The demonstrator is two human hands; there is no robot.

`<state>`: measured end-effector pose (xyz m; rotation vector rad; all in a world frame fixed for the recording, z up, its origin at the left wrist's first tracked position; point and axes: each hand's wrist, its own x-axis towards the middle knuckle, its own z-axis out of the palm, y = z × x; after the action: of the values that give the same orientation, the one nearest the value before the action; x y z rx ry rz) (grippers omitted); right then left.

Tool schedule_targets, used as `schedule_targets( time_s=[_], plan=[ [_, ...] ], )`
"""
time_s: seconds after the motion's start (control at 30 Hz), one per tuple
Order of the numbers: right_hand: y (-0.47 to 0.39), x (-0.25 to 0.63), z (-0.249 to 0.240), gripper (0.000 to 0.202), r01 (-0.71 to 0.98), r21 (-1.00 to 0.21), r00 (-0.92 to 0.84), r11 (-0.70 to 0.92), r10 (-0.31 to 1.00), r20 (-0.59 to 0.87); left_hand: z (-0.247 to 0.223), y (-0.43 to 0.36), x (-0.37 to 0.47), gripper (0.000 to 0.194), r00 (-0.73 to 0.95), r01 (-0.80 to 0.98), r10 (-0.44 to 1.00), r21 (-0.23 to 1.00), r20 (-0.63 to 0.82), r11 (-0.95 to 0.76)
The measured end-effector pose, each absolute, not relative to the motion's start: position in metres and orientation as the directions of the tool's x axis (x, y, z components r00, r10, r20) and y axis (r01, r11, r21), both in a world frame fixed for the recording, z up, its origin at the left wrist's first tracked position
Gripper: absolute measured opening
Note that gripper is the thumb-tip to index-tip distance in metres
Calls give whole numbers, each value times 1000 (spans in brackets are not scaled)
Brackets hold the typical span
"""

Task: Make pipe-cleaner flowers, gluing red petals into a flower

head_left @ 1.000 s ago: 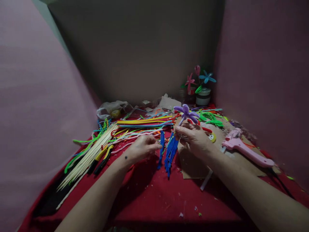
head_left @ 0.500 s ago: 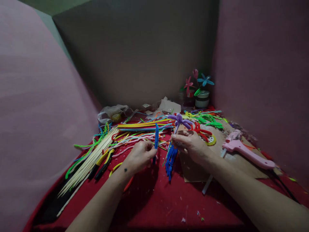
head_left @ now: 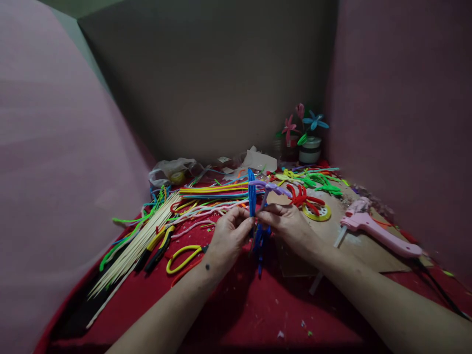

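My left hand [head_left: 234, 233] is closed in a pinch on a bundle of blue pipe cleaners [head_left: 251, 191], which stands upright between the fingers. Right beside it, my right hand [head_left: 285, 223] pinches a purple pipe-cleaner flower [head_left: 272, 188] by its stem, the petals showing above the fingers. The fingertips of both hands meet or nearly meet. More blue pipe cleaners [head_left: 261, 250] show on the red cloth below and behind my hands, partly hidden. A red pipe-cleaner piece [head_left: 304, 199] lies just beyond my right hand.
A pink glue gun [head_left: 383, 233] rests on cardboard [head_left: 342, 260] at the right. To the left are wooden skewers [head_left: 136, 248], pliers [head_left: 158, 248] and yellow-handled scissors [head_left: 182, 258]. Loose pipe cleaners [head_left: 212, 191] spread behind. Finished flowers stand by a jar [head_left: 309, 151] at the back.
My left hand has moved right with the blue pipe cleaners, up against my right hand. The purple flower has tilted, and the yellow scissor handle shows more fully.
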<state>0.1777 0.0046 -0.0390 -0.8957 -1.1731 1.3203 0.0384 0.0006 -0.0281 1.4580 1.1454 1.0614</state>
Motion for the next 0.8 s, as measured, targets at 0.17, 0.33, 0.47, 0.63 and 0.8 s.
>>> schedule_targets(
  time_s=[0.17,0.33,0.47,0.63,0.8],
  plan=[
    [5,179,-44,19,-118,-979,-87,168,980,179,-32,2,40,10,149,127,966,965,210,-229],
    [1,176,-46,23,-220,-969,-127,111,982,141,-34,-3,46,17,139,0,984,994,112,-113],
    [-3,172,-45,28,-297,-951,-198,83,969,146,-37,-7,49,19,179,-7,980,996,91,-91],
    [0,173,-46,25,-209,-958,-91,194,972,217,-38,-12,52,11,139,121,970,969,197,-215],
    [2,177,-49,29,-175,-959,-147,223,957,249,-38,-9,50,10,169,-24,977,992,129,-127]
  ],
)
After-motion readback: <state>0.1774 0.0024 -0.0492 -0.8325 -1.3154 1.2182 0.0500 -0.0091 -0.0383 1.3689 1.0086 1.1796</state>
